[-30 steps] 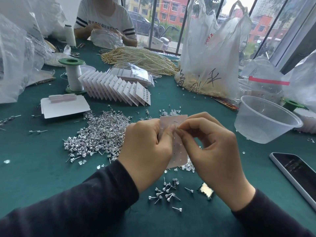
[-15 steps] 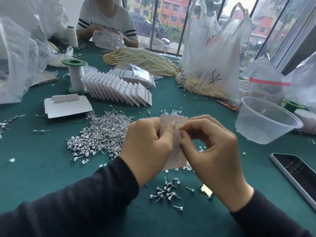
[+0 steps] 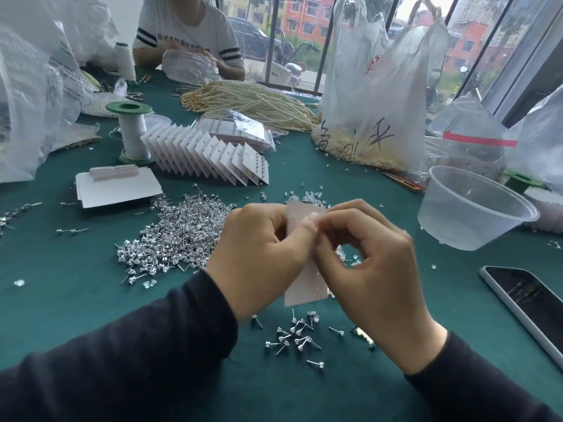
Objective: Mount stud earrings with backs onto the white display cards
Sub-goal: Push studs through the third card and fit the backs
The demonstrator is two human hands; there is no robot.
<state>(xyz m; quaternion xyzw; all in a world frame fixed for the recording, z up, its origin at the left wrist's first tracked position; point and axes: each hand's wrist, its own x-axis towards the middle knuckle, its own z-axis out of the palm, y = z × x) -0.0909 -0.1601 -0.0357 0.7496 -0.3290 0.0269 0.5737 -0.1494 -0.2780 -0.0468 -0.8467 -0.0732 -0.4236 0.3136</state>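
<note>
Display card (image 3: pixel 304 284), white: held upright above the near middle of the bench (image 3: pixel 61 300), between both hands.

Containers, by size:
- Carrier bag (image 3: pixel 374 95), white translucent plastic, black marker strokes on its side; stands at the far right of the bench. Small gold-coloured pieces fill its bottom.
- Clear bags (image 3: pixel 27 117), heaped along the left edge; contents blurred.
- Tub (image 3: pixel 466 214), clear plastic, round, tilted towards the viewer at the right edge; contents cannot be made out.

Loose stock:
- Pearl strands (image 3: pixel 253 102), cream and gold, in a heap at the far middle.
- Finished cards (image 3: pixel 207 153), white, overlapped in a leaning row beyond the hands.
- Stud earrings (image 3: pixel 179 236), silver, a broad pile left of the hands.
- Earring backs (image 3: pixel 310 197), clear, a small heap just behind the Display card.
- Loose studs (image 3: pixel 295 336), a scatter under the hands, towards the near edge.

Display card, appearance: plain rectangle, long side vertical, a few faint dots on the lower face; top half hidden by fingers.

Hands: together. Left hand (image 3: pixel 259 257) grips the card's left side, thumb across its face. Right hand (image 3: pixel 374 269) pinches the upper part, fingertips meeting the left thumb. Whether a stud sits in that pinch cannot be told.
</note>
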